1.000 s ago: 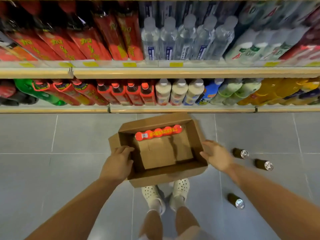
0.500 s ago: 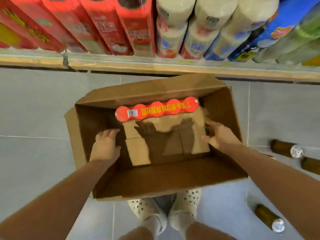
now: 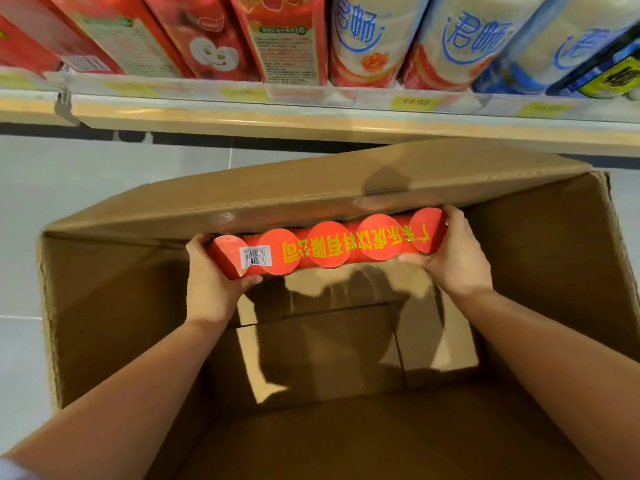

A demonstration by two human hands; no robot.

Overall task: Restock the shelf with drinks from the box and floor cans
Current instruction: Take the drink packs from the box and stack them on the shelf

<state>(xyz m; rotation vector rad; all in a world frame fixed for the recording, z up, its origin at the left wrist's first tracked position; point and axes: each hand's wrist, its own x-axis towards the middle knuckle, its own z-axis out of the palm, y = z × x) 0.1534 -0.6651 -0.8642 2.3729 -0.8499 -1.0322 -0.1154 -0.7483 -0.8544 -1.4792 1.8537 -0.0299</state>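
Inside box (image 3: 104,323), both hands (image 3: 211,289) (image 3: 453,258) clamp red drink pack (image 3: 332,245) ends; fingertips hidden behind pack.

You can read yellow Chinese characters, upside down to you, on the red drink pack (image 3: 329,245), with a white barcode sticker (image 3: 255,256) near its left end. On the shelf (image 3: 311,124), one yellow price tag (image 3: 414,102) reads 14.90; the other tags are blurred. The white bottles (image 3: 360,39) carry blue Chinese lettering.
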